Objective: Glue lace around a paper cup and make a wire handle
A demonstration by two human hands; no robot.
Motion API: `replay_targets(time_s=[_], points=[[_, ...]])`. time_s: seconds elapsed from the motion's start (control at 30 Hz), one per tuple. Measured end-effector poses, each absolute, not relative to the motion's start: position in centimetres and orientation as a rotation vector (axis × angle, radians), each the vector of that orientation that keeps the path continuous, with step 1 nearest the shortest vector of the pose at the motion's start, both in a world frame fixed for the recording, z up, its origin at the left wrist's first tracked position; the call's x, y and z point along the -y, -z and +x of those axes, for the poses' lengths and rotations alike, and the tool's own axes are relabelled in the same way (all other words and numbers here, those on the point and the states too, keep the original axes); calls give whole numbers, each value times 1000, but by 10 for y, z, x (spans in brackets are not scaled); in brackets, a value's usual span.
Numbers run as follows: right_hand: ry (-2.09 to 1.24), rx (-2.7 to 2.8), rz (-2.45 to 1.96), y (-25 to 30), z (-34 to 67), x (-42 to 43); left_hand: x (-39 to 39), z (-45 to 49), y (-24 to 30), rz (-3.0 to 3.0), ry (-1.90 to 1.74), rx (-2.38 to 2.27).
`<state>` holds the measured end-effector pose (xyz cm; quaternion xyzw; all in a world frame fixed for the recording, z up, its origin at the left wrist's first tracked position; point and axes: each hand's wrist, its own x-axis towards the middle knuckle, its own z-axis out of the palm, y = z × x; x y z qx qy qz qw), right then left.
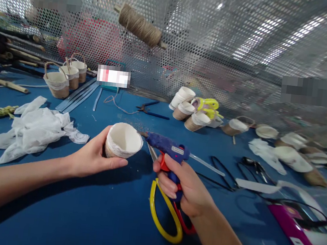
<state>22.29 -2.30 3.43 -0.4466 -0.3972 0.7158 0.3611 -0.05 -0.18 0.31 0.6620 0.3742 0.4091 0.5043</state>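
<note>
My left hand (95, 152) is wrapped round a small paper cup (122, 143) with white lace at its rim and a brown covering below. The cup tilts so that its white inside shows. In my right hand (186, 184) is a blue hot glue gun (164, 143), a finger at its red trigger. Its nozzle points left, close to the cup's rim; I cannot tell whether they touch. A clear glue stick (207, 165) pokes out of the gun's back. Scissors (165, 213) with yellow and red handles lie behind and beneath my right hand, partly hidden by it.
White lace fabric (39, 128) lies bunched at the left. Behind it stand several handled cups (57, 85) and loose glue sticks (79, 95). Pliers (153, 111) lie mid-table, with more cups (197, 121) further right. A purple power strip (295, 232) and black cords occupy the right; a twine spool (140, 26) hangs on the mesh.
</note>
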Motion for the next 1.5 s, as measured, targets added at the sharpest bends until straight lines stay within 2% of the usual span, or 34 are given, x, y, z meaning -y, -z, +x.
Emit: replay_targets(time_s=[0.13,0.5,0.7,1.5], points=[[-1735,1084,-1213,-34,221,24,2,-1,-1,1593,-999,-891],[-945,1720,-1591,-45,222,30,0,1,-5,1657,-959,-998],[-613,1920,-1600,-46,222,33,0,3,-8,1702,-895,-1083],[-1003,1887,-1707,-56,240,29,1,0,-8,1748,-824,-988]])
